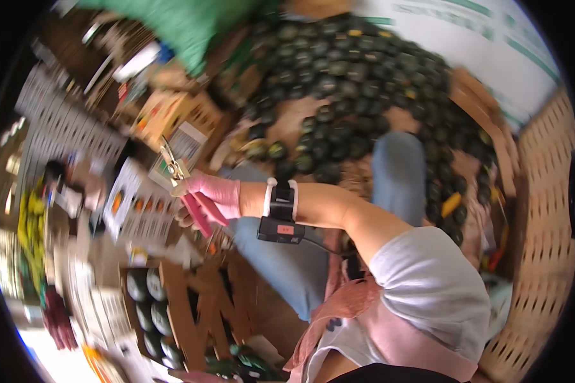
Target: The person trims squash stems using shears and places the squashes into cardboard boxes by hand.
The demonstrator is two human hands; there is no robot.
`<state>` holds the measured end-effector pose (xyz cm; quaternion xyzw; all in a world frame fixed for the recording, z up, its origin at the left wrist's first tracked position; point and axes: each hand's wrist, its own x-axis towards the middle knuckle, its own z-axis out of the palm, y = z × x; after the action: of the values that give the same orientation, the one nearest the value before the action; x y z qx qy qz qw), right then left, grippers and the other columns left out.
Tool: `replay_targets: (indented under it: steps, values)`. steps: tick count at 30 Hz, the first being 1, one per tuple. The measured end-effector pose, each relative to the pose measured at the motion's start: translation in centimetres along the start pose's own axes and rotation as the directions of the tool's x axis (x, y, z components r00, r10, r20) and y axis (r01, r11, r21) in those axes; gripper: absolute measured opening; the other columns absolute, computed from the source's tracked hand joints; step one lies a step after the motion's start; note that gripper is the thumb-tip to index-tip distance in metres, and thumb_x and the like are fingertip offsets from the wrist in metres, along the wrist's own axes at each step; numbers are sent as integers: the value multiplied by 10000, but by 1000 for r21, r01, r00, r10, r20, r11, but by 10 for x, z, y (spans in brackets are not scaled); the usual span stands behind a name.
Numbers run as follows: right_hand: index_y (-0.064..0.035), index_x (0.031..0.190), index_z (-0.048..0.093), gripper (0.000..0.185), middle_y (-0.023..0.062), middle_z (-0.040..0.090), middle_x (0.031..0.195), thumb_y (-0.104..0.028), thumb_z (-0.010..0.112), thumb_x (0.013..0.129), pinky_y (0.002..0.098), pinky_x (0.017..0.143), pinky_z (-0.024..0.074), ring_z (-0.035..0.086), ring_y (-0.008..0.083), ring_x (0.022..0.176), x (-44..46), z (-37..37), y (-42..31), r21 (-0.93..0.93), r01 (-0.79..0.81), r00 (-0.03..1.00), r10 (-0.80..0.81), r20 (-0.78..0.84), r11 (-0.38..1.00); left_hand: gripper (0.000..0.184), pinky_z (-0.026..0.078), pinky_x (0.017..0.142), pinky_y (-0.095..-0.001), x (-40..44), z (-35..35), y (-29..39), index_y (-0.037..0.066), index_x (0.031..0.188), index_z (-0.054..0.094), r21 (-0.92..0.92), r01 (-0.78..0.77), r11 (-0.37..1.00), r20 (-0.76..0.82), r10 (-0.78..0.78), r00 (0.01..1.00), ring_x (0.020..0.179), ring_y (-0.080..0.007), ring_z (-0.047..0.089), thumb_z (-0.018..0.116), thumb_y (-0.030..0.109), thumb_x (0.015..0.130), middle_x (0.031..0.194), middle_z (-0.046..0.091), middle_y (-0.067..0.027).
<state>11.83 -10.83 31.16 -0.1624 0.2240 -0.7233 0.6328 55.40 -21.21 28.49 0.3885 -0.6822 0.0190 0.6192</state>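
One gloved right hand (217, 193), fingers wrapped round red-handled clippers (195, 216), handles slightly spread, blades away from wrist, printed carton (124, 205) behind, dark squash (348, 67) heaped beyond jeans (399, 175).

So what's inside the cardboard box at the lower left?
The cardboard box holds dark green squashes in two rows. Its bottom, and anything underneath them, is covered, so I can't tell what's there.

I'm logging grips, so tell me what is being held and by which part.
The right hand holds hand clippers, gripped by the pinkish-red handles, with the metal end pointing away. The left hand cannot be made out.
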Motion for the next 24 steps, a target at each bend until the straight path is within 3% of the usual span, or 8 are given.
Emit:
replay_targets:
  steps: [3,6,9,12,14,17,20,24]
  values:
    - [-53,886,552,336,162,611,977,-327,685,744,447,873,450,602,307,912,-115,-15,-62,187,344,937,-322,-137,920,369,418,938,-424,-3,87,62,1,1263,462,17,-319,948,202,309,929,1125,-310,477,494,152,928,1295,449,-163]
    - [-88,951,527,310,167,620,985,-315,647,778,484,896,412,563,339,1018,-232,-42,-91,63,728,664,-679,-313,682,375,430,904,-440,-14,169,124,2,1231,481,-90,-575,813,344,567,748,1086,-321,496,541,166,899,1248,476,-169]
    - [32,674,552,246,166,562,524,-185,645,744,359,340,420,534,274,362,-357,-101,-77,-341,905,60,-871,-487,253,383,442,870,-455,-36,226,187,3,1199,500,-255,-721,645,358,755,549,1047,-332,514,588,180,871,1200,503,-175]
    - [-24,739,581,104,80,543,581,-93,640,687,339,451,437,533,185,491,-476,-112,-17,-782,555,-514,-621,-591,285,394,454,837,-471,-53,262,237,4,1167,518,-385,-774,503,345,856,385,1007,-342,532,635,194,843,1152,531,-182]
    - [-16,867,574,268,154,644,783,-203,651,692,378,641,505,647,287,746,-550,-132,50,-498,-364,-848,-502,-173,787,425,437,851,-505,-65,278,260,22,1176,522,-472,-767,434,346,892,292,1022,-366,523,655,238,835,1159,530,-190]
    - [-85,1027,545,306,142,652,935,-179,628,748,457,739,480,645,275,915,-607,-86,142,511,-560,-816,-541,-204,652,527,402,917,-542,-86,308,281,133,1264,507,-645,-673,363,310,929,204,1087,-384,499,619,431,845,1235,502,-186]
    - [-55,1050,544,288,139,587,1110,-127,564,771,474,902,422,560,337,1058,-612,-27,189,525,-269,-945,-115,-307,807,414,400,964,-453,-119,329,297,63,1302,450,-795,-378,474,483,872,79,1153,-342,452,481,159,900,1293,453,-178]
    - [-56,1075,510,359,190,518,1193,-107,607,733,464,927,416,465,367,1162,-637,0,262,591,-411,-885,-149,-441,694,402,317,989,-460,-137,320,325,46,1279,462,-852,-355,385,437,896,-77,1133,-348,454,411,122,887,1196,507,-192]
